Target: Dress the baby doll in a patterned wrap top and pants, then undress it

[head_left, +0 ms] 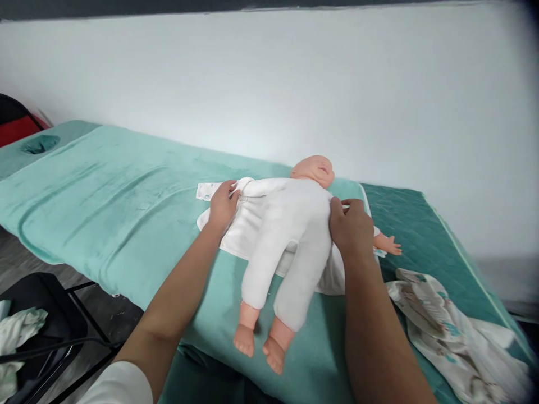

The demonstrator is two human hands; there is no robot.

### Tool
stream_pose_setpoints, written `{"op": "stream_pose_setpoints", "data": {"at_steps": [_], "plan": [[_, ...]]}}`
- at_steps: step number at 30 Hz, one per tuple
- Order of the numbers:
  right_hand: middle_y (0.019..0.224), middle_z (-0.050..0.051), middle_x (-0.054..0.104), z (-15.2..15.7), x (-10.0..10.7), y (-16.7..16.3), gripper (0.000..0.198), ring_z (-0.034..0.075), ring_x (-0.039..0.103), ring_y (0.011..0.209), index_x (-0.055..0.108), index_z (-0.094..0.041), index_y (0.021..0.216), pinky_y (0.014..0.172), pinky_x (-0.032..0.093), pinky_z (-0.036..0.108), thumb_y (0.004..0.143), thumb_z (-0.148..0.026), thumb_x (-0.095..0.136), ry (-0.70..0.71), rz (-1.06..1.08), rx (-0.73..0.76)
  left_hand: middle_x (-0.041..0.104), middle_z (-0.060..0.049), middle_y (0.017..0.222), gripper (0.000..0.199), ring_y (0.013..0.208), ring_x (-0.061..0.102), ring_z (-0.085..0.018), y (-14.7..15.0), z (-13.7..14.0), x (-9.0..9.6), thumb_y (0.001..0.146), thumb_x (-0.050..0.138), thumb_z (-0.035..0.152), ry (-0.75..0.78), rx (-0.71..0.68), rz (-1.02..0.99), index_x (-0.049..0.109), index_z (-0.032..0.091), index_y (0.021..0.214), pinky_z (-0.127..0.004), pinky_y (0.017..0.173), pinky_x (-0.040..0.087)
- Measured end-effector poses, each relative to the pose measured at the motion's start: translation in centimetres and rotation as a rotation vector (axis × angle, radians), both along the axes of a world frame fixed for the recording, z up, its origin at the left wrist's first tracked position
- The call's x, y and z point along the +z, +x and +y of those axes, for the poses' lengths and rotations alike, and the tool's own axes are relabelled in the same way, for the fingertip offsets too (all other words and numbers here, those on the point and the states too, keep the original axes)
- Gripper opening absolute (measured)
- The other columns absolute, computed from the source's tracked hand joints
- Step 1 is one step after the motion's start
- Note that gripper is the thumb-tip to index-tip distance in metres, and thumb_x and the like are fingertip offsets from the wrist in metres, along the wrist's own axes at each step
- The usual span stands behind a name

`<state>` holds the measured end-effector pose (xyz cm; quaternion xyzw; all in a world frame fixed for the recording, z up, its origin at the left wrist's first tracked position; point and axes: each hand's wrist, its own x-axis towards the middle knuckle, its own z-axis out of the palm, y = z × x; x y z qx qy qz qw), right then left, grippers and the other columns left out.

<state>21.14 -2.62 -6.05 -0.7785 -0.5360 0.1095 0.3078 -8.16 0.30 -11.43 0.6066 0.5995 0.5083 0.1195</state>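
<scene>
A baby doll [301, 213] with a soft white cloth body lies on its back, its head toward the wall and its bare feet toward me. Under and around the torso is a spread white baby shirt [236, 238]. My left hand [223, 206] is closed on the shirt's sleeve, beside a printed cuff [206, 191]; the doll's hand on that side is hidden. At the doll's other side, my right hand [351, 227] pinches the shirt's edge, its fingertips partly hidden. Beyond it the doll's bare hand [388, 244] sticks out of the other sleeve.
A light green cover [126, 185] lies over the long bed, which has a face hole [41, 144] at its far left. Crumpled printed baby clothes [458, 336] lie at the right. A black chair [40, 314] with cloth on it stands at lower left; a white wall [269, 84] runs behind.
</scene>
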Motion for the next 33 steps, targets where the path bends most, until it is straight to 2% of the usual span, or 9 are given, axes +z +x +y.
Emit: {"op": "stream_pose_setpoints", "data": {"at_steps": [6, 9, 12, 14, 17, 22, 25, 28, 33], "plan": [[0.107, 0.019, 0.072, -1.1, 0.1, 0.5, 0.058, 0.039, 0.066, 0.106, 0.054, -0.02, 0.131, 0.092, 0.047, 0.052, 0.093, -0.061, 0.04, -0.125, 0.051, 0.026, 0.072, -0.008, 0.1, 0.014, 0.096, 0.065, -0.025, 0.2, -0.5, 0.4, 0.094, 0.055, 0.032, -0.056, 0.01, 0.124, 0.065, 0.022, 0.097, -0.036, 0.086, 0.046], [0.123, 0.017, 0.069, -0.9, -1.0, 0.6, 0.067, 0.034, 0.066, 0.113, 0.046, -0.021, 0.143, 0.094, 0.051, 0.048, 0.09, -0.062, 0.048, -0.034, 0.304, 0.029, 0.07, -0.008, 0.101, 0.015, 0.097, 0.063, -0.024, 0.2, -0.7, 0.5, 0.096, 0.052, 0.033, 0.009, 0.002, 0.166, 0.063, 0.022, 0.098, -0.034, 0.086, 0.045], [0.148, 0.014, 0.054, -0.3, -2.1, 0.3, 0.079, 0.026, 0.063, 0.123, 0.028, -0.024, 0.155, 0.089, 0.058, 0.039, 0.089, -0.059, 0.051, 0.011, 0.65, 0.085, 0.069, -0.009, 0.1, 0.016, 0.097, 0.062, -0.023, 0.4, -0.9, 0.7, 0.097, 0.05, 0.032, 0.055, -0.009, 0.171, 0.062, 0.022, 0.098, -0.034, 0.088, 0.044], [0.155, 0.013, 0.047, 0.1, -2.5, -0.1, 0.084, 0.024, 0.061, 0.126, 0.021, -0.026, 0.158, 0.087, 0.06, 0.035, 0.088, -0.057, 0.054, 0.027, 0.807, 0.113, 0.069, -0.009, 0.1, 0.015, 0.097, 0.062, -0.023, 0.7, -1.1, 1.1, 0.097, 0.05, 0.032, 0.051, 0.005, 0.155, 0.061, 0.022, 0.097, -0.034, 0.088, 0.044], [0.152, 0.012, 0.05, 0.3, -2.6, -0.5, 0.087, 0.024, 0.061, 0.126, 0.026, -0.025, 0.157, 0.092, 0.059, 0.036, 0.082, -0.049, 0.064, 0.14, 0.971, 0.123, 0.069, -0.006, 0.098, 0.015, 0.094, 0.062, -0.022, 1.6, -1.3, 2.2, 0.098, 0.049, 0.033, -0.013, -0.001, 0.099, 0.06, 0.022, 0.098, -0.033, 0.085, 0.043], [0.148, 0.01, 0.053, -0.3, -2.2, -1.7, 0.095, 0.023, 0.061, 0.124, 0.031, -0.025, 0.155, 0.101, 0.054, 0.037, 0.075, -0.04, 0.078, 0.29, 1.226, 0.221, 0.06, 0.001, 0.078, 0.015, 0.075, 0.055, -0.017, 4.2, -0.4, 5.1, 0.099, 0.045, 0.034, -0.156, -0.033, -0.067, 0.052, 0.022, 0.093, -0.029, 0.073, 0.04], [0.148, 0.012, 0.052, -0.5, -2.3, -2.7, 0.102, 0.022, 0.061, 0.124, 0.028, -0.022, 0.157, 0.104, 0.052, 0.035, 0.072, -0.039, 0.081, 0.272, 1.309, 0.292, 0.054, 0.002, 0.075, 0.014, 0.073, 0.052, -0.015, 5.7, 0.8, 6.9, 0.1, 0.044, 0.032, -0.162, -0.063, -0.13, 0.049, 0.022, 0.093, -0.028, 0.072, 0.038], [0.145, 0.01, 0.055, -0.2, -2.9, -3.4, 0.106, 0.022, 0.062, 0.123, 0.026, -0.027, 0.158, 0.104, 0.052, 0.036, 0.069, -0.04, 0.083, 0.168, 1.347, 0.336, 0.051, 0.003, 0.073, 0.014, 0.071, 0.05, -0.014, 6.5, 1.4, 8.5, 0.099, 0.045, 0.032, -0.168, -0.144, -0.144, 0.05, 0.021, 0.092, -0.027, 0.069, 0.036], [0.141, 0.007, 0.059, 0.2, -3.8, -3.6, 0.104, 0.019, 0.065, 0.119, 0.022, -0.033, 0.157, 0.103, 0.053, 0.035, 0.072, -0.041, 0.081, 0.083, 1.353, 0.353, 0.057, 0.001, 0.078, 0.014, 0.076, 0.052, -0.015, 7.1, -0.5, 10.2, 0.095, 0.052, 0.028, -0.249, -0.187, -0.027, 0.051, 0.02, 0.084, -0.028, 0.073, 0.039]]}}
